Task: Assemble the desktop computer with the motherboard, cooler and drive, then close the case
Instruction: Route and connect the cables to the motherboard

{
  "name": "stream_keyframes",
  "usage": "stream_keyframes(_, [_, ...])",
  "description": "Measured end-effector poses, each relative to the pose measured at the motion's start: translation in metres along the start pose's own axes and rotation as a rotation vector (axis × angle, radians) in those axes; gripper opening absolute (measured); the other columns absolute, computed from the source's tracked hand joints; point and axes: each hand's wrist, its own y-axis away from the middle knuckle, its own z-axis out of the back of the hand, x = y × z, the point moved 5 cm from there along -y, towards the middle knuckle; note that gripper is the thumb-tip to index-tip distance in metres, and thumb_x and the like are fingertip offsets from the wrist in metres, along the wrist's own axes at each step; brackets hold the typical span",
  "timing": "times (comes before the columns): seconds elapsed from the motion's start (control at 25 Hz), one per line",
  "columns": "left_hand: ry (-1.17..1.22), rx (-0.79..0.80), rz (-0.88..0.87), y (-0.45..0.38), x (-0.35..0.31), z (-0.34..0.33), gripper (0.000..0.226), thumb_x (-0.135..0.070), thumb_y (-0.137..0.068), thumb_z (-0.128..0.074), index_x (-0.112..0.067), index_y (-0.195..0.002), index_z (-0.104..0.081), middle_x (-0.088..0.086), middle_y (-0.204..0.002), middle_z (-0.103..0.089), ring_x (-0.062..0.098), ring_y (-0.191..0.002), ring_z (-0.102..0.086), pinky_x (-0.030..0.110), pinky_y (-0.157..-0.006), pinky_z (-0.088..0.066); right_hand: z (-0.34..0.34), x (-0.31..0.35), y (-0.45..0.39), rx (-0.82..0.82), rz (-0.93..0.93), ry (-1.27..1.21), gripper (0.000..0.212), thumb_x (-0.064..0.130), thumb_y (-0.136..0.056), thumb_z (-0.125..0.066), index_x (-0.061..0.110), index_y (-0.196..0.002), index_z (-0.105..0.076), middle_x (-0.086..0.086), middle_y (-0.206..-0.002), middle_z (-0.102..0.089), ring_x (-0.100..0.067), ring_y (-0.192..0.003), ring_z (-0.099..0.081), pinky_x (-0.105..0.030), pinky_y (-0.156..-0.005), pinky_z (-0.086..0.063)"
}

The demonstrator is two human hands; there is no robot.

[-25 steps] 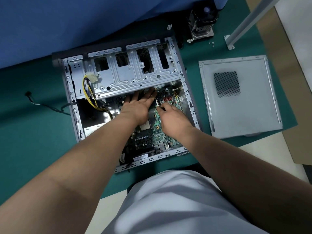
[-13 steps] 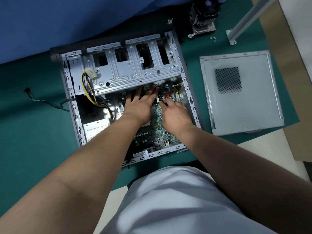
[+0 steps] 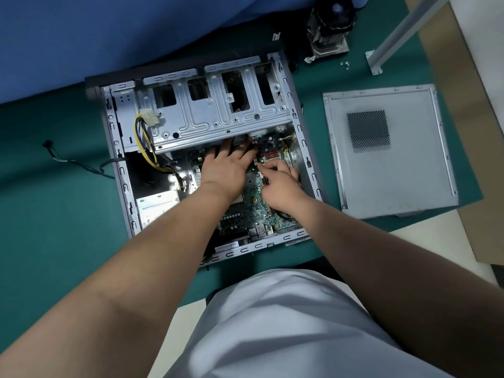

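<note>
I was at the mobo-seating step. The motherboard lay inside the open case. My left hand pressed flat, fingers spread; right hand curled, whether pinching sth I couldn't tell. Next, I judged: screws, then cooler.

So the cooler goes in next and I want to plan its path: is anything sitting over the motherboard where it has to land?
Yes. Both hands, the left hand and right hand, lie over the motherboard inside the case. The cooler stands outside, beyond the case's far right corner.
</note>
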Motion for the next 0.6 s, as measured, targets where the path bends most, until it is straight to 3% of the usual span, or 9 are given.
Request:
stream_keyframes(0.16, [-0.083, -0.047, -0.009, 0.006, -0.005, 0.002, 0.071, -0.028, -0.102, -0.043, -0.033, -0.163, -0.007, -0.011, -0.170, -0.015, 0.028, -0.154, -0.014, 0.048, -0.118, -0.024, -0.002, 0.010, 0.006, 0.016, 0.047, 0.241, 0.071, 0.013, -0.088, -0.056, 0.023, -0.156, -0.037, 0.006, -0.149, -0.028, -0.024, -0.134, -0.026, -0.036, -0.113, -0.025])
stream_keyframes(0.4, [-0.097, -0.051, 0.003, 0.003, -0.014, 0.005, 0.062, -0.032, -0.104, -0.036, -0.027, -0.163, -0.015, -0.006, -0.164, -0.031, 0.024, -0.143, -0.034, 0.043, -0.109, -0.030, -0.003, 0.019, 0.005, 0.063, 0.075, 0.493, 0.070, 0.024, -0.087, -0.060, 0.011, -0.152, -0.037, -0.008, -0.143, -0.030, -0.030, -0.134, -0.032, -0.041, -0.113, -0.029])
stream_keyframes(0.6, [-0.024, 0.110, 0.023, 0.002, -0.009, 0.009, 0.078, -0.025, -0.100, -0.049, -0.033, -0.163, -0.005, -0.009, -0.169, -0.018, 0.026, -0.150, -0.028, 0.048, -0.116, -0.027, 0.012, 0.028, 0.008, 0.239, 0.059, 0.556, 0.077, 0.026, -0.089, -0.054, 0.014, -0.160, -0.026, -0.009, -0.156, -0.022, -0.033, -0.142, -0.030, -0.045, -0.119, -0.024])
